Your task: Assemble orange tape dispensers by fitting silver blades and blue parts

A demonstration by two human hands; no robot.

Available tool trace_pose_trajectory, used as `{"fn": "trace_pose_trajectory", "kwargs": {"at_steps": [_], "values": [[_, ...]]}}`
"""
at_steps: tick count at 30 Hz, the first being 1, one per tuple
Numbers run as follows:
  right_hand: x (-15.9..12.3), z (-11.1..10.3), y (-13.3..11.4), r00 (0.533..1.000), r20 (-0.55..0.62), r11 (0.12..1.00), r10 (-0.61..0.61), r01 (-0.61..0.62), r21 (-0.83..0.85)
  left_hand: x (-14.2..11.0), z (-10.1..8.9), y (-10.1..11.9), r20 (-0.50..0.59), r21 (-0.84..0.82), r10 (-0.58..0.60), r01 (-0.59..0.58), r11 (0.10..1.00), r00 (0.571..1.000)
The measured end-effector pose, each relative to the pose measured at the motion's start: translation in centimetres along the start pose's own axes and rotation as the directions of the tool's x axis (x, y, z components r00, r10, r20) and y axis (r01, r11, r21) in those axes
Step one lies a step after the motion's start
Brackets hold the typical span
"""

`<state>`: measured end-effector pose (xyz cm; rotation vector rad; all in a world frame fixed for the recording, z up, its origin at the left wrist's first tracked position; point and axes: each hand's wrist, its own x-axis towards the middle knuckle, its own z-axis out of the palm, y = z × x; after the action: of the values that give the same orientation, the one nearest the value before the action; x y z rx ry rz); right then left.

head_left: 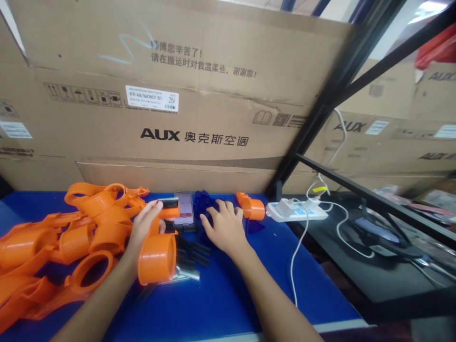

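My left hand [144, 227] grips an orange plastic part [157, 256] with a round cup end, thumb and fingers closed around its upper stem. My right hand [223, 227] lies with fingers spread on a heap of dark blue plastic pieces [204, 202], holding nothing that I can see. Between the hands lie several small black clips [194, 254] and a phone [184, 209] lying flat. A second orange cup part [252, 207] rests just right of my right hand.
A pile of orange parts [67, 237] fills the left of the blue table [221, 304]. A white power strip [297, 211] with cables sits at the table's right edge. Big cardboard boxes [160, 95] wall the back. A black metal rack [356, 185] stands to the right.
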<state>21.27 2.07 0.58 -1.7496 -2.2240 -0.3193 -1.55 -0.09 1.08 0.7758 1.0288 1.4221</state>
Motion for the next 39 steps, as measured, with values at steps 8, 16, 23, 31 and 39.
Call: {"fn": "trace_pose_trajectory", "kwargs": {"at_steps": [8, 16, 23, 31, 39], "values": [[2.1, 0.4, -0.3, 0.959, 0.034, 0.959, -0.281, 0.279, 0.049, 0.5, 0.0, -0.1, 0.051, 0.106, 0.072, -0.077, 0.991, 0.996], [2.4, 1.3, -0.6, 0.941, 0.096, 0.945, -0.325, 0.318, 0.080, 0.0, 0.1, -0.4, 0.032, 0.112, 0.053, -0.056, 0.992, 0.998], [2.5, 1.3, -0.4, 0.948, 0.098, 0.952, -0.303, 0.298, 0.066, -0.3, 0.2, -0.1, 0.003, 0.075, 0.064, -0.064, 0.995, 0.998], [2.5, 1.1, 0.1, 0.953, 0.115, 0.958, -0.281, 0.270, 0.098, 0.4, -0.2, -0.3, 0.000, 0.086, 0.033, -0.033, 0.996, 0.999], [2.6, 0.8, -0.1, 0.943, 0.116, 0.945, -0.311, 0.294, 0.144, 0.6, -0.4, -0.5, 0.012, 0.090, 0.026, -0.027, 0.996, 1.000]]}}
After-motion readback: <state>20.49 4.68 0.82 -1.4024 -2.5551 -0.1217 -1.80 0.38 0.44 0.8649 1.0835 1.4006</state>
